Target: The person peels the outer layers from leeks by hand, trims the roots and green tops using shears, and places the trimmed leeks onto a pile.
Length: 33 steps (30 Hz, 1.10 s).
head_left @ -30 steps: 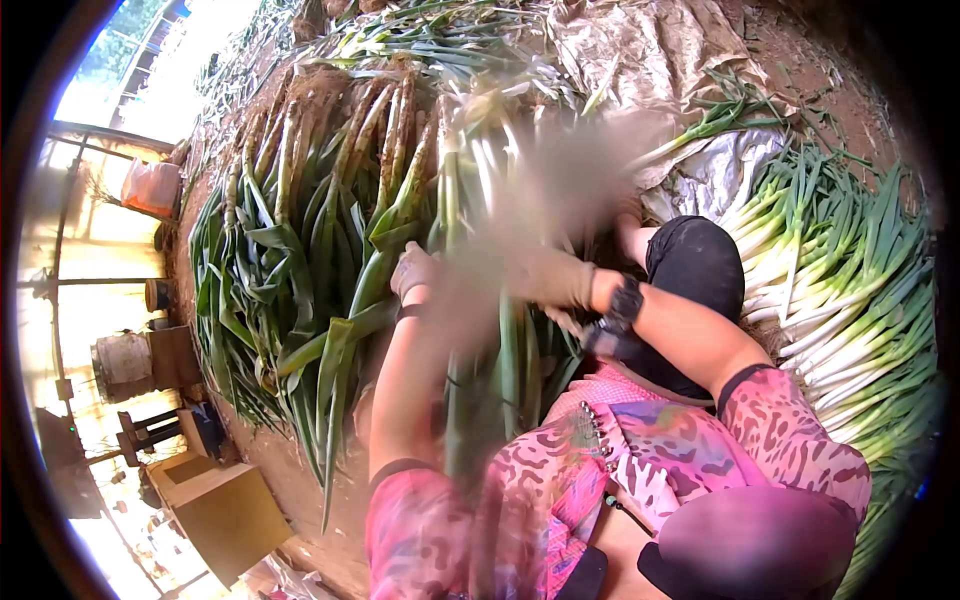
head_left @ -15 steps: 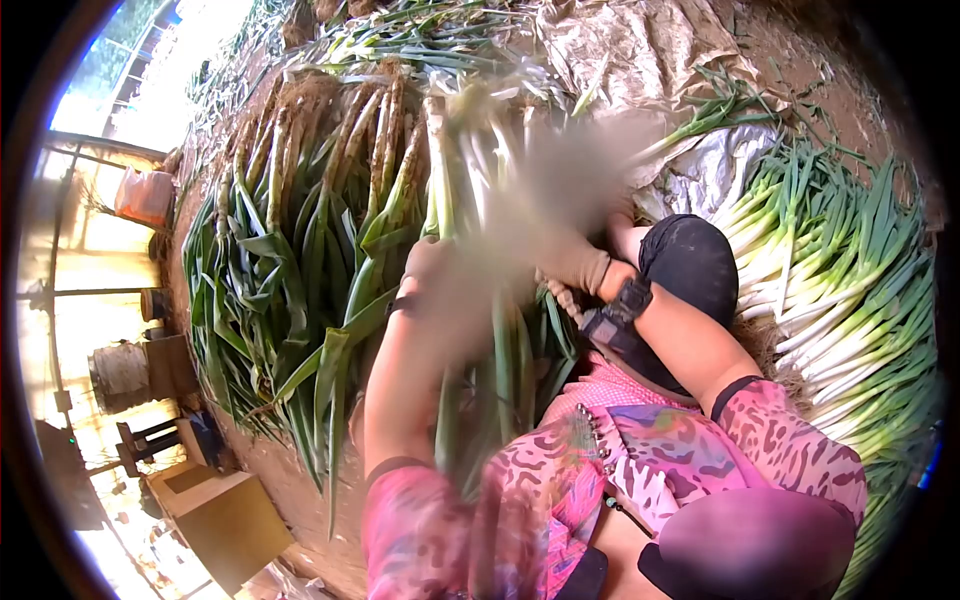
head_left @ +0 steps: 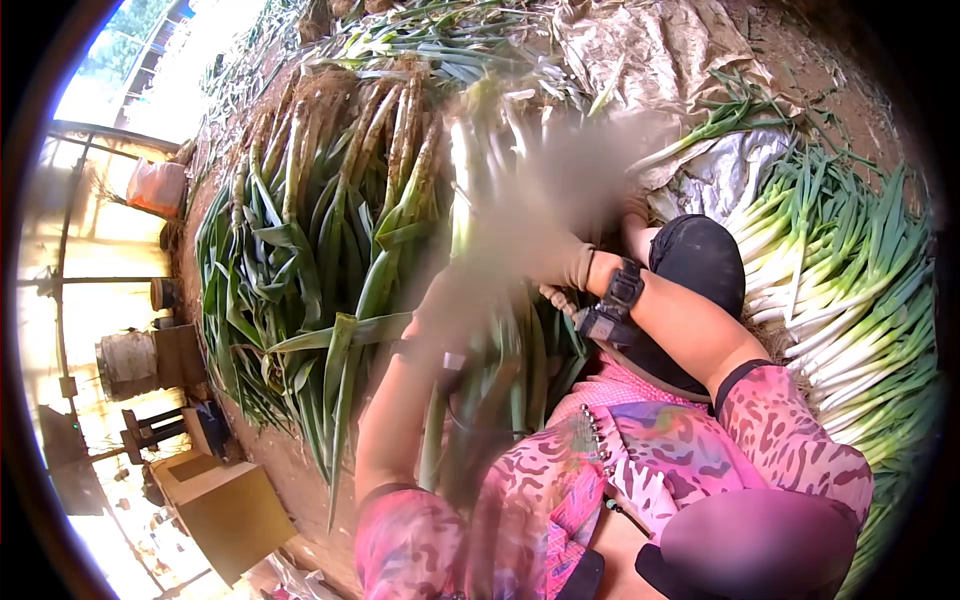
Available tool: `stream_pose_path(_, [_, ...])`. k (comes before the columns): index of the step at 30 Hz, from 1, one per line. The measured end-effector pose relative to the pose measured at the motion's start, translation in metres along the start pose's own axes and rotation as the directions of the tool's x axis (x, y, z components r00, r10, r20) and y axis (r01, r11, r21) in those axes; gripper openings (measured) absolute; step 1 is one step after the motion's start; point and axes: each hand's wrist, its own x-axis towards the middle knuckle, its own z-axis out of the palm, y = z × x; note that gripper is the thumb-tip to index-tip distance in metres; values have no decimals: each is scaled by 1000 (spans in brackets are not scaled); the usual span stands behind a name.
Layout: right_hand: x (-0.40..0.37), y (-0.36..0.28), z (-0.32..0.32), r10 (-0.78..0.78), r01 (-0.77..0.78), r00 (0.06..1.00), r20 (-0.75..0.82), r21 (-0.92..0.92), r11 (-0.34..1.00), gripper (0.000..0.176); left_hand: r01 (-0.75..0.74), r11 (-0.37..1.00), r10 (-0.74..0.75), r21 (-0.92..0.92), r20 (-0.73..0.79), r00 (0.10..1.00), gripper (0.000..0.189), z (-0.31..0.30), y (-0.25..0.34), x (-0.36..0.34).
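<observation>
A large blurred patch covers the middle of the view and hides most of both my hands. My left hand (head_left: 433, 300) is beside a thick leek (head_left: 461, 185) with a white stem standing root end away from me. Its fingers are smeared out, so its grip cannot be made out. My right hand (head_left: 568, 266), in a beige glove, reaches into the same patch from the right; its fingers are hidden too. Long green leaves (head_left: 435, 440) hang below my left wrist. A dark watch-like device (head_left: 625, 285) is strapped on my right wrist.
To the left lies a thick pile of leeks with soil on their roots (head_left: 300, 220). On the right are cleaner, white-stemmed leeks (head_left: 800, 300) in a long row. Crumpled sheeting (head_left: 650, 50) covers ground ahead. A cardboard box (head_left: 225, 510) stands at lower left. My bent knee (head_left: 700, 260) is beside my right arm.
My left hand has drawn back toward my body, lower along the leek. My right hand stays nearly in place. The whole view has shifted slightly.
</observation>
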Motion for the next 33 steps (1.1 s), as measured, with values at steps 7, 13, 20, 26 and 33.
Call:
stream_pose_path(7, [2,0,-8,100,-96,994,42,-72,993,37,56,998,-53,-29,67,996,44,0,-2,-13])
stream_pose_path(13, [-15,39,20,-155,126,957,-244,-131,983,42,55,998,-54,-5,102,993,45,3,-11,-4])
stream_pose_path(20, [42,0,-33,234,-232,972,-6,110,967,47,87,996,-88,12,45,995,46,16,4,-16])
stream_pose_path(26, [82,24,-36,160,-153,985,-61,104,983,57,120,991,-117,-53,58,991,46,15,-1,-12])
stream_pose_path(33, [66,33,-19,163,-166,983,-82,-35,986,60,140,989,-138,-37,56,989,46,11,-4,-9])
